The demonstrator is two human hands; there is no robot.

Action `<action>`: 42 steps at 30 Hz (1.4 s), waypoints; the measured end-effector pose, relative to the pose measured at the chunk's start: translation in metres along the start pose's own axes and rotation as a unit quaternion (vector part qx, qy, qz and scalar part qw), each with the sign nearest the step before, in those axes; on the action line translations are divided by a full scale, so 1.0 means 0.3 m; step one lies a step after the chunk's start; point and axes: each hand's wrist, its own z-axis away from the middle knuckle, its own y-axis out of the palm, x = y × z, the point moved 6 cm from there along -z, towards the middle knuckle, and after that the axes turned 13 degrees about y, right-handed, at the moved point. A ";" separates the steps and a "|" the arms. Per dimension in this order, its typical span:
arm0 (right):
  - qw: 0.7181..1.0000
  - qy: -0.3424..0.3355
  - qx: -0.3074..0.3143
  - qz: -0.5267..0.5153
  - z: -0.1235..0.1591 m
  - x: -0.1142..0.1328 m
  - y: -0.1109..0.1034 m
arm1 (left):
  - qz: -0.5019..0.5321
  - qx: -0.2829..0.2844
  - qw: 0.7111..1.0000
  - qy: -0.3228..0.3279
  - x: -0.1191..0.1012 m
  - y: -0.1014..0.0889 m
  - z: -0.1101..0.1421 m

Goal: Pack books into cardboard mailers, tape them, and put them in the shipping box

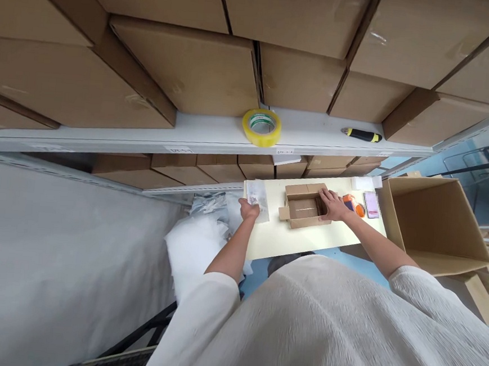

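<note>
A small open cardboard box (308,224) stands on a pale yellow tabletop (277,245), its flaps folded out and its inside bare. My right hand (332,206) grips the box's right end, with fingers reaching over the wall into the opening. At the table's left end lies a clear plastic packet (262,194) with something printed or small in it. My left hand (249,209) is at the packet's left edge, fingers curled on it. Just right of my right hand are an orange-and-blue item (348,202) and an orange roll (360,210).
A large open carton (440,221) stands right of the table, beside a purple printed card (371,204). Yellow tape (261,127) and a black-and-yellow utility knife (362,135) lie on the shelf ahead, before stacked cartons (194,66). White packing sheets (196,252) hang at left.
</note>
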 end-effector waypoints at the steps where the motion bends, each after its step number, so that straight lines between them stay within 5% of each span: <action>1: 1.000 -0.001 -0.001 -0.001 -0.002 -0.001 0.000 | 0.004 -0.005 1.000 0.001 0.002 -0.019 0.005; 5: 1.000 0.003 0.002 -0.002 -0.012 -0.007 0.007 | 0.026 -0.027 0.999 0.035 -0.005 -0.110 0.034; 9: 1.000 -0.002 -0.002 -0.015 -0.023 -0.013 0.020 | 0.034 -0.045 0.992 0.114 -0.090 -0.212 0.094; 15: 0.998 -0.028 -0.025 -0.055 -0.027 -0.017 0.028 | -0.051 -0.031 0.958 0.282 -0.393 -0.299 0.256; 18: 0.996 -0.036 -0.034 -0.078 -0.022 -0.024 0.030 | -0.068 0.003 0.932 0.357 -0.542 -0.248 0.332; 22: 0.988 -0.048 -0.065 -0.134 -0.005 -0.047 0.041 | -0.110 0.085 0.882 0.451 -0.665 -0.084 0.400; 27: 0.977 -0.041 -0.093 -0.187 0.024 -0.097 0.075 | -0.198 0.198 0.835 0.473 -0.682 0.132 0.430; 31: 0.974 -0.040 -0.096 -0.202 0.038 -0.123 0.086 | -0.228 0.258 0.828 0.443 -0.667 0.228 0.424; 35: 0.975 -0.042 -0.091 -0.200 0.041 -0.133 0.086 | -0.224 0.284 0.818 0.446 -0.670 0.261 0.421; 42: 0.977 -0.042 -0.104 -0.179 0.051 -0.143 0.063 | -0.198 0.187 0.844 0.462 -0.652 0.166 0.412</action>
